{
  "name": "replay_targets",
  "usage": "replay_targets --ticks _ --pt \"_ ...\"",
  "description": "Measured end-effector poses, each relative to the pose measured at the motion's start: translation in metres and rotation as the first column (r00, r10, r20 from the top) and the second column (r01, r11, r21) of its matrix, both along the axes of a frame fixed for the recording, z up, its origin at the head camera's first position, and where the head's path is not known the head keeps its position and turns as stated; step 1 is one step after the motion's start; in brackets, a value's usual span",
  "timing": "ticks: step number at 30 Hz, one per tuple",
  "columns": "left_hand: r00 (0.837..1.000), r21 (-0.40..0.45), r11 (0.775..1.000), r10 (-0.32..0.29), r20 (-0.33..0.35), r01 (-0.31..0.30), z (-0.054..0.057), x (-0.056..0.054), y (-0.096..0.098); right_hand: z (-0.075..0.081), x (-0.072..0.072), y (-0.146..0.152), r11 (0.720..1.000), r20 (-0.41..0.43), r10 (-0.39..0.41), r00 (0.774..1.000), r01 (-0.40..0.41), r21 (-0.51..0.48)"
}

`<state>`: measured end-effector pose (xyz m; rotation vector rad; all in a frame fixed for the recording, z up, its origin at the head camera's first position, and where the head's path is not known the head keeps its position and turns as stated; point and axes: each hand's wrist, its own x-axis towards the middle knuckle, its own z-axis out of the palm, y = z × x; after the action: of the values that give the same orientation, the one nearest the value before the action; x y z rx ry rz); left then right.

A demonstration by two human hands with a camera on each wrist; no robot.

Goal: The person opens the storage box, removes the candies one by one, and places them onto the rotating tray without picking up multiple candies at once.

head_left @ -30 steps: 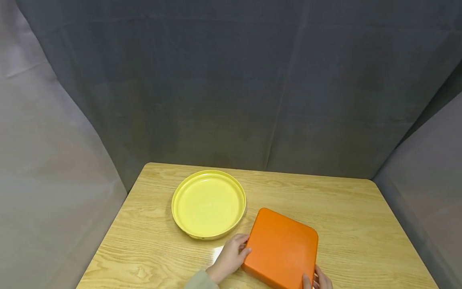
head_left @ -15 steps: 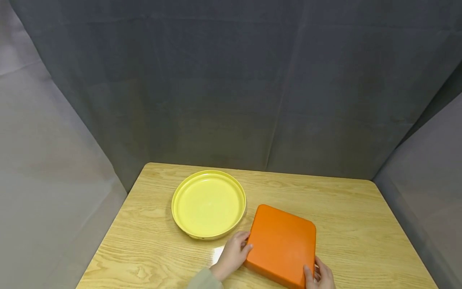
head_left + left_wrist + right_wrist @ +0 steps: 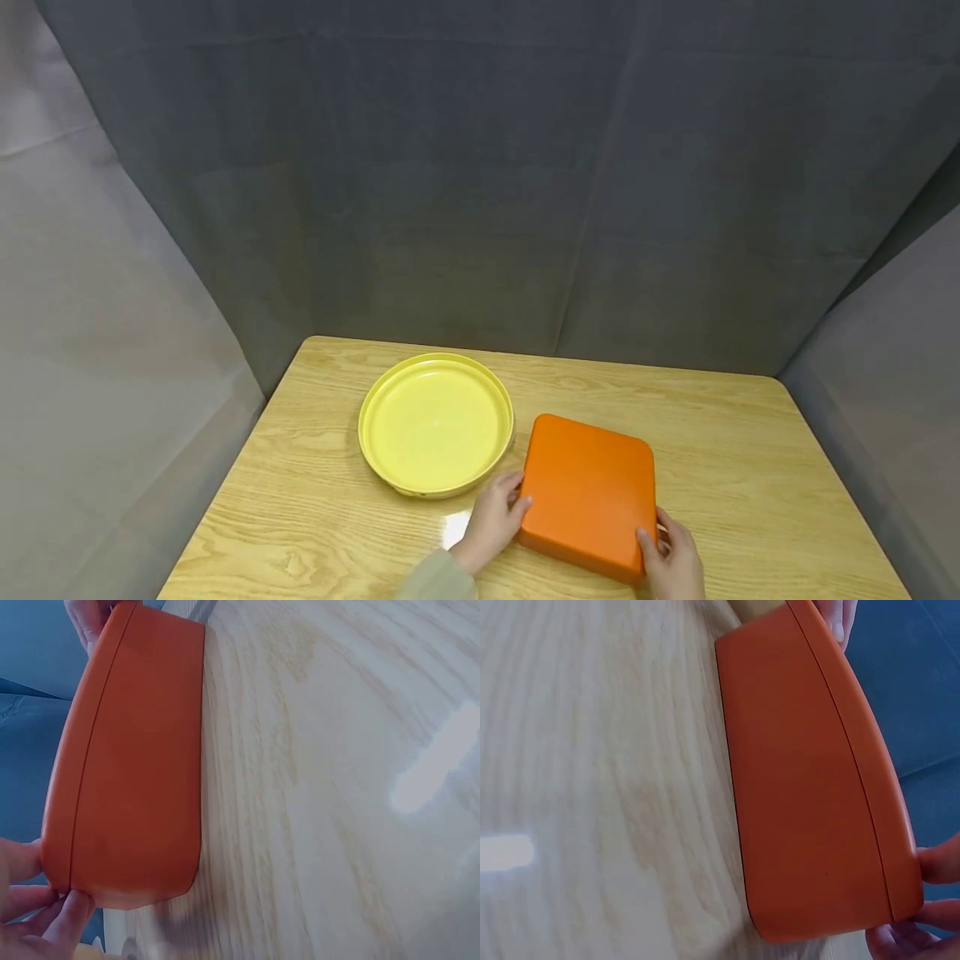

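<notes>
An orange square box [image 3: 588,492] with rounded corners lies on the wooden table, right of the middle in the head view. A thin seam below its top, seen in both wrist views, marks off a shallow lid. My left hand [image 3: 491,518] holds the box's left side, thumb on the top edge and fingertips [image 3: 73,909] at the seam. On the opposite side, my right hand [image 3: 673,557] grips near the front right corner in the same way, with fingertips [image 3: 885,941] under the lid's edge. The box's underside is hidden.
A round yellow tray-like dish [image 3: 435,425] with a raised rim sits left of the box, close to my left hand. Dark grey cloth [image 3: 480,183] hangs behind the table [image 3: 720,450], and lighter cloth [image 3: 112,333] stands at both sides.
Both hands have moved the orange box forward, away from me, and turned it slightly. Their grip on its sides looks the same. The yellow dish has stayed put.
</notes>
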<state>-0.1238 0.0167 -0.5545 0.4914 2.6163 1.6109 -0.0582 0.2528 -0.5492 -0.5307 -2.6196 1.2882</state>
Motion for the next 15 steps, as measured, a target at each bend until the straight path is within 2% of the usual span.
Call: replay_targets --ticks 4,10,15 --pt "1.000 0.014 1.000 0.019 0.009 -0.020 -0.001 -0.003 0.004 0.004 -0.008 0.005 1.000 0.010 0.030 1.000 -0.030 0.000" --pt "0.999 0.031 0.999 0.037 -0.034 -0.036 -0.004 -0.008 0.008 0.004 -0.021 0.014 0.995 0.093 0.101 0.991 -0.100 -0.015" --pt "0.997 0.057 0.997 0.060 -0.053 -0.057 -0.006 -0.013 0.013 0.006 -0.030 0.020 0.989 0.099 0.146 0.984 -0.148 0.004"
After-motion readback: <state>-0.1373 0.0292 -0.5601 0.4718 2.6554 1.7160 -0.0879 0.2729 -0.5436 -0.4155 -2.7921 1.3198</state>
